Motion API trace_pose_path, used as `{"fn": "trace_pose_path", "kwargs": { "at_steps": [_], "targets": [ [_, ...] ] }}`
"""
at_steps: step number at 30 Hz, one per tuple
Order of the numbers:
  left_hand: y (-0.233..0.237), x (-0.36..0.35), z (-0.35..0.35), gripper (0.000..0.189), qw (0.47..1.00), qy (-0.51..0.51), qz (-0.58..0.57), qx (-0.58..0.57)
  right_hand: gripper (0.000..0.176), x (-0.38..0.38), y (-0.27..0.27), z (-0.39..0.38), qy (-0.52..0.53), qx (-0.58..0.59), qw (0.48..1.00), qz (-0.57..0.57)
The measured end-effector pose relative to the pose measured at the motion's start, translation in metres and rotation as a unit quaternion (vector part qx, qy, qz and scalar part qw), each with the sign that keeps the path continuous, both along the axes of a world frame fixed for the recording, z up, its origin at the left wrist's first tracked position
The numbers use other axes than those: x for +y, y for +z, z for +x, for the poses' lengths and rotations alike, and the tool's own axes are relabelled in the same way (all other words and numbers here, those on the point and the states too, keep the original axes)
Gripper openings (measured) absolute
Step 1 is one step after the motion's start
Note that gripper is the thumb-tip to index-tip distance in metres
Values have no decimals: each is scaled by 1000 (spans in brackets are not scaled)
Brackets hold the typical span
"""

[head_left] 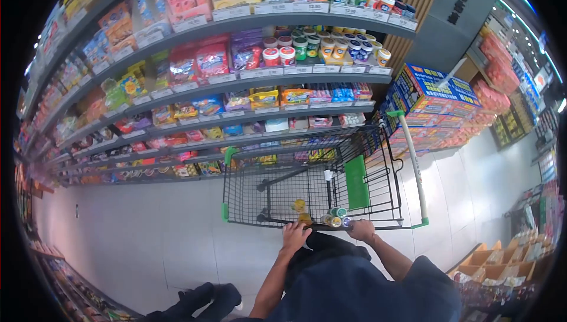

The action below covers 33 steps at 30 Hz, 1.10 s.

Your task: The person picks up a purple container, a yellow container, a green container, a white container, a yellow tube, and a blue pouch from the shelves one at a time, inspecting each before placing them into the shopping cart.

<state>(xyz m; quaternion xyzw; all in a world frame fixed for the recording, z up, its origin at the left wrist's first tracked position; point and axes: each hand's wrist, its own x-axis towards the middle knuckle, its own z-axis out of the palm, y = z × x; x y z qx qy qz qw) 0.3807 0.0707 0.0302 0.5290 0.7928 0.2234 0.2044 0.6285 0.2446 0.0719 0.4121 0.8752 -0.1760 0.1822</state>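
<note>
A black wire shopping cart [295, 180] with green corners and a green flap stands sideways before me. My left hand [295, 236] rests at the cart's near rim, beside a yellow package [299, 206] inside; its fingers point forward over the rim, and what they hold, if anything, is hidden. My right hand [361, 229] is at the same rim further right, fingers curled, next to several small round-lidded tubs [336, 218] in the cart. Whether it grips the rim or a tub is too small to tell. The cart's handle [413, 168] is at the right.
Shelves [266, 75] of candy bags and tubs run along the far side. Stacked blue boxes [437, 95] stand at the right end. Another person's dark-clad legs [207, 301] are at the lower left. A wooden display bin [490, 260] is at the lower right.
</note>
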Motion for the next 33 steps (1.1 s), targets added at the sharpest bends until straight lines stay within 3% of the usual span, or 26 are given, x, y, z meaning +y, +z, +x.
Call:
{"fn": "trace_pose_path", "kwargs": {
  "at_steps": [12,17,19,20,23,26,28,33],
  "targets": [
    [3,-23,-34,43,1000,-5,14,-12,41,-4,-2,-36,11,-49,992,-115],
    [5,-28,-64,39,993,-30,-110,-44,30,-2,-40,-48,94,1,984,-153],
    [7,-26,-76,40,992,-33,-115,-35,26,2,-41,-54,209,26,964,-165],
    [8,-25,-83,41,990,-39,-125,-53,24,1,-72,-50,231,85,958,-149],
    [5,-25,-102,44,982,-47,-157,-89,23,1,-57,-64,237,121,948,-173],
    [-14,-22,-122,52,970,-46,-198,-131,25,-4,-55,-77,221,59,951,-207],
    [1,-8,-135,51,950,-78,-264,-148,27,-6,-47,-84,187,78,964,-171],
    [15,3,-152,49,946,-83,-264,-167,28,-8,-21,-102,94,70,972,-202]
  ]
}}
